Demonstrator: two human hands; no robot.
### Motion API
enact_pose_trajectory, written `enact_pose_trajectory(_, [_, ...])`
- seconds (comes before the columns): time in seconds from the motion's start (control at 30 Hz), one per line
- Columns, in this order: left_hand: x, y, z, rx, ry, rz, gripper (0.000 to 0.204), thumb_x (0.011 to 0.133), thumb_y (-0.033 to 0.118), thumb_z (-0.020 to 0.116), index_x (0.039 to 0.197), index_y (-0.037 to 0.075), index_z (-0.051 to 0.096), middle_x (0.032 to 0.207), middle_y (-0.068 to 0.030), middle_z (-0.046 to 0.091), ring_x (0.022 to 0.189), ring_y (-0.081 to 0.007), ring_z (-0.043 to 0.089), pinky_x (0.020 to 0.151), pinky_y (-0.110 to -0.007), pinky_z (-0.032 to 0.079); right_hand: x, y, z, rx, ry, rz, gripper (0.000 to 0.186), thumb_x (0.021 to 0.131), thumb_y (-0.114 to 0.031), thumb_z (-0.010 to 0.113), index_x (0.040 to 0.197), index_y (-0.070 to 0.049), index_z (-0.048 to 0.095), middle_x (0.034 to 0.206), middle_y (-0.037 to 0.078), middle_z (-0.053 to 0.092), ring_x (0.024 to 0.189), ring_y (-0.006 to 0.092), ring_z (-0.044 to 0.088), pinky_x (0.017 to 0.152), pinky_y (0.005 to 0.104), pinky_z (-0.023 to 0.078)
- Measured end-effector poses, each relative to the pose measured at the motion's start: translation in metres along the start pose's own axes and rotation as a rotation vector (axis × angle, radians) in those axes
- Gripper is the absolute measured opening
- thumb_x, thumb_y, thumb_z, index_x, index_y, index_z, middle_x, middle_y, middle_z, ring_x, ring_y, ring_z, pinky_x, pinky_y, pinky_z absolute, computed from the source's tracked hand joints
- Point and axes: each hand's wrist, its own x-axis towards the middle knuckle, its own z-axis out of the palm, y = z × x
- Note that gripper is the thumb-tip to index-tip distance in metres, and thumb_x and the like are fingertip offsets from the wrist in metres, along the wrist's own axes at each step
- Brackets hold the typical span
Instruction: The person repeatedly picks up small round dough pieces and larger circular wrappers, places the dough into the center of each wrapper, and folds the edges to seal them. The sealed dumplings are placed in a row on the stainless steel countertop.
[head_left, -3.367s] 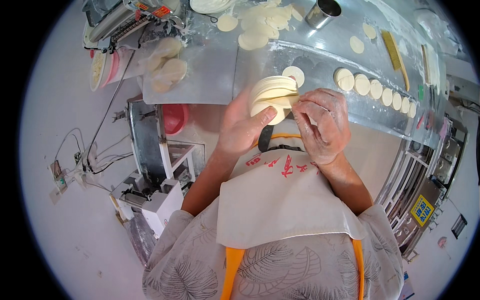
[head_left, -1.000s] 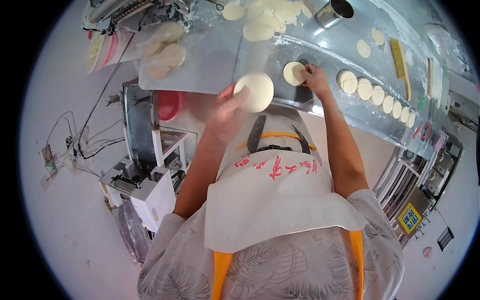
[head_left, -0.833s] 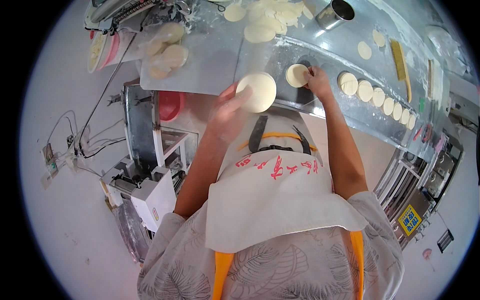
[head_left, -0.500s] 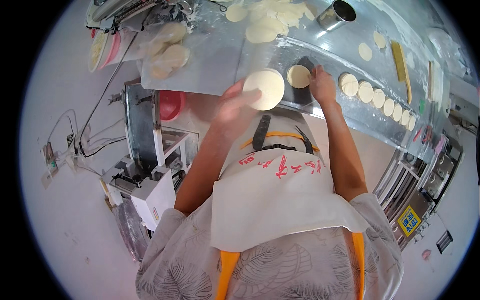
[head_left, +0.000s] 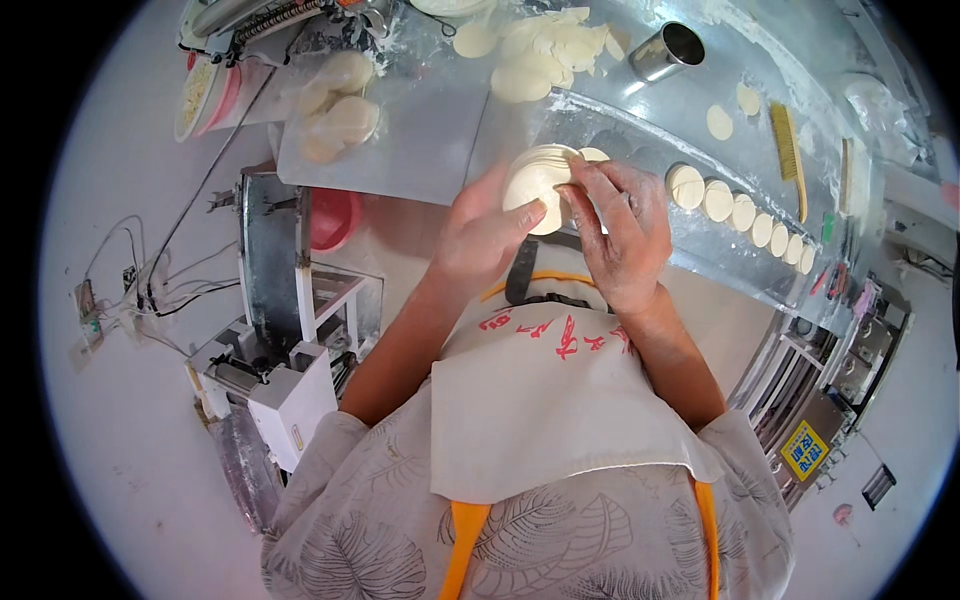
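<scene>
A fanned stack of thin round dough wrappers (head_left: 532, 187) is in my left hand (head_left: 478, 238), whose thumb presses across its face. My right hand (head_left: 628, 240) pinches the right edge of the same stack with thumb and fingers. Both hands are dusted with flour. Just behind my right fingers, part of another pale round stack (head_left: 594, 155) shows on the metal worktable (head_left: 425, 150); the rest of it is hidden. To the right, a row of several dough wrapper stacks (head_left: 718, 201) stands along the near side of the table.
Loose dough sheets (head_left: 545, 55) lie at the back beside a steel cup (head_left: 668, 52). A yellow-bristled brush (head_left: 788, 160) rests at the right, near two single rounds (head_left: 720, 122). Large dough pieces (head_left: 350, 115) sit under clear plastic at the left. Below is a red basin (head_left: 333, 217).
My right hand has come left from the stack on the table to the stack in my left hand. That held stack has tilted and fanned out.
</scene>
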Motion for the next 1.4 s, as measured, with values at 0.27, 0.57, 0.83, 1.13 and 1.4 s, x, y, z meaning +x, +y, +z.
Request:
enact_pose_trajectory(0.27, [-0.004,0.001,-0.004,0.072,-0.034,0.064,0.052,0.105,-0.003,0.058,0.157,-0.006,0.046,0.150,-0.0151,0.061,0.141,-0.0240,0.058,0.121,-0.042,0.045,0.001,-0.003,-0.004,0.006,0.028,-0.073,0.038,0.078,0.001,0.089,0.113,-0.002,0.076,0.110,0.011,0.077,0.097,0.0301,0.073,0.083,0.0383,0.060])
enact_pose_trajectory(0.57, [-0.005,-0.005,0.000,0.074,0.011,0.050,0.051,0.106,-0.006,0.057,0.156,-0.006,0.047,0.150,-0.0160,0.062,0.140,-0.0241,0.059,0.121,-0.041,0.045,-0.001,-0.010,-0.014,-0.064,0.059,-0.127,0.033,0.072,0.003,0.089,0.103,-0.003,0.079,0.102,0.010,0.075,0.092,0.0293,0.071,0.080,0.0379,0.060])
enact_pose_trajectory(0.83, [-0.005,-0.004,0.000,0.053,-0.019,0.034,0.052,0.105,-0.006,0.057,0.156,-0.006,0.048,0.149,-0.0154,0.062,0.140,-0.0238,0.059,0.121,-0.041,0.045,-0.001,-0.011,-0.014,0.022,0.010,-0.077,0.034,0.075,0.002,0.087,0.107,-0.003,0.077,0.107,0.011,0.074,0.095,0.0328,0.069,0.084,0.0401,0.057])
enact_pose_trajectory(1.13, [-0.003,-0.018,-0.026,-0.388,-0.146,-0.103,0.052,0.105,0.004,0.061,0.155,-0.007,0.050,0.149,-0.0158,0.062,0.136,-0.0245,0.061,0.115,-0.040,0.049,0.021,-0.005,-0.051,0.879,-0.214,0.718,0.018,0.093,-0.003,0.085,0.110,0.000,0.078,0.104,0.004,0.077,0.094,0.0131,0.067,0.084,0.0311,0.055])
enact_pose_trajectory(1.4, [0.004,-0.017,-0.032,-0.034,0.295,-0.163,0.044,0.114,0.018,0.059,0.149,-0.008,0.054,0.145,-0.0159,0.066,0.136,-0.0272,0.062,0.119,-0.043,0.048,0.038,0.095,-0.060,0.429,-0.262,0.861,0.017,0.097,-0.005,0.078,0.112,0.002,0.080,0.092,0.005,0.077,0.084,0.0137,0.070,0.078,0.0280,0.055])
